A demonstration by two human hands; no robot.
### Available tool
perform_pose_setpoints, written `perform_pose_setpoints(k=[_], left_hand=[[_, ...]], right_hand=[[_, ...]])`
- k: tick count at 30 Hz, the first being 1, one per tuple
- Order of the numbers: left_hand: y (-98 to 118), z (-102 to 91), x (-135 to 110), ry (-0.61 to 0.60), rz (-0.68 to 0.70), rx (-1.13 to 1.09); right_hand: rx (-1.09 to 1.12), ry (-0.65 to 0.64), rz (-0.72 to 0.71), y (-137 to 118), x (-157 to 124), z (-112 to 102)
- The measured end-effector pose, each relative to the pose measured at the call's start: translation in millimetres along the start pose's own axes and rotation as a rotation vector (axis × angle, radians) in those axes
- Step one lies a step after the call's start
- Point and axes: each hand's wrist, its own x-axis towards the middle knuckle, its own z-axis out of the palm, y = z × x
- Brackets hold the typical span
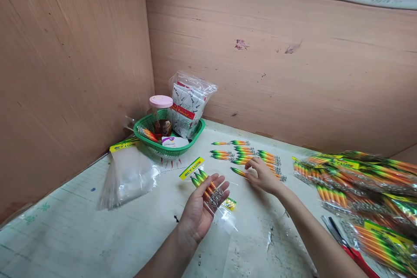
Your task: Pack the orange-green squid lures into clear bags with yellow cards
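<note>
My left hand (pixel 203 208), palm up, is closed around several green, yellow and orange fishing lures (pixel 208 184) with metal hooks. A yellow-green header card (pixel 191 168) reading "BCT LURE" shows just beyond them; I cannot tell whether the lures lie in its bag or on it. My right hand (pixel 262 176) has its thumb and fingers at the hook end of a single lure (pixel 238 172) on the table. That end is hidden by the fingers. More loose lures (pixel 244 150) lie in small groups behind and beside the right hand.
Empty clear header bags (pixel 130 173) lie fanned at left. A green basket (pixel 167 151) holds a pink-lidded jar (pixel 161 113) and a plastic packet (pixel 189 106). Packed lures (pixel 365 178) pile up at right, beside red-handled scissors (pixel 345 243). Wooden walls (pixel 276 61) border the table.
</note>
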Motion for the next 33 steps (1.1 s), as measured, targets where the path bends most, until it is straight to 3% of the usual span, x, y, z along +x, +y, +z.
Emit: perform_pose_setpoints(k=[13, 25, 33], left_hand=[[-0.8, -1.5, 1.9, -0.007, -0.004, 0.013], [-0.8, -5.1, 3.0, -0.025, -0.005, 0.044], [-1.0, -5.1, 4.4, -0.026, -0.009, 0.06]], right_hand=[[0.08, -0.198, -0.133, -57.8, -66.9, -8.6], [0.114, -0.312, -0.08, -51.3, -107.4, -24.9], [0.011, -0.326, -0.072, -57.1, -117.7, -20.6]])
